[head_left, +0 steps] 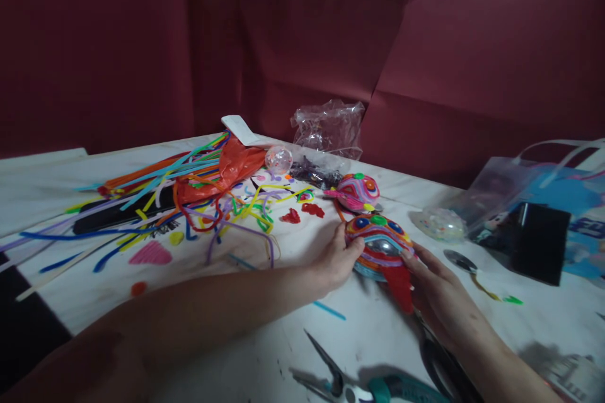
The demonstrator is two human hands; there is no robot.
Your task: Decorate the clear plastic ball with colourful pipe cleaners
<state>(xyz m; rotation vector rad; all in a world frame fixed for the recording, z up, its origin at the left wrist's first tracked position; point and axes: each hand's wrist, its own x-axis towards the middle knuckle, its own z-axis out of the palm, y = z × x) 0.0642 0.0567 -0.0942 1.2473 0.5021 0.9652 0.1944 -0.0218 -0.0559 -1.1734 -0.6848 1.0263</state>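
Holding the shell [379, 245] from both sides on the counter [85, 302]: left hand [339, 261] clasps its left edge, thumb on top, right hand [437, 293] closed against the right edge and the red flap hanging below. Shell sits near the front centre, just in front of a second, pinker shell [358, 192]. Probably light and hollow; the pipe-cleaner wrap looks fuzzy, so not slippery, but coils could shift or peel if squeezed hard. Best hold looks like the rim on opposite sides, not the flap. Looks: domed oval, coiled bands of orange, red, blue and purple, green and blue spots on top, shiny silver patch in the middle. Loose pipe cleaners [189, 201] left, pliers [340, 384] at the front edge.
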